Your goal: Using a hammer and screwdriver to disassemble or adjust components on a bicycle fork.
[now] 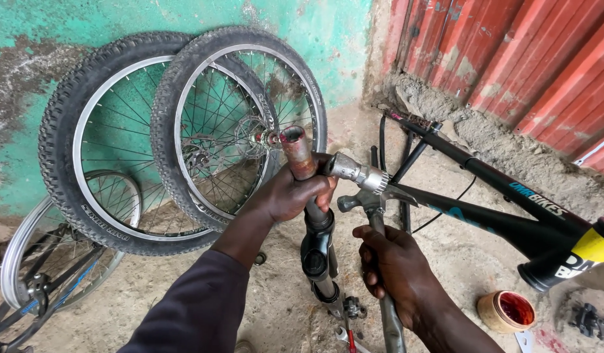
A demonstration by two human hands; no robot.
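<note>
My left hand [290, 194] grips a bicycle fork [315, 252] just below its rusty steerer tube [298, 151], which stands upright. The same hand's fingers also steady a short silver metal cylinder [354, 172] that lies sideways against the tube. My right hand [393, 268] is closed around the handle of a hammer [369, 202]. The hammer head sits just under the outer end of the silver cylinder. The black fork crown and lower legs run down between my two hands.
Two tyred wheels [184, 131] lean on the green wall, with a bare rim [27, 261] lower left. A black bicycle frame [485, 209] with a yellow band lies at right. A small tub of red grease [506, 310] stands on the concrete floor. Red corrugated sheeting [524, 52] is at the back right.
</note>
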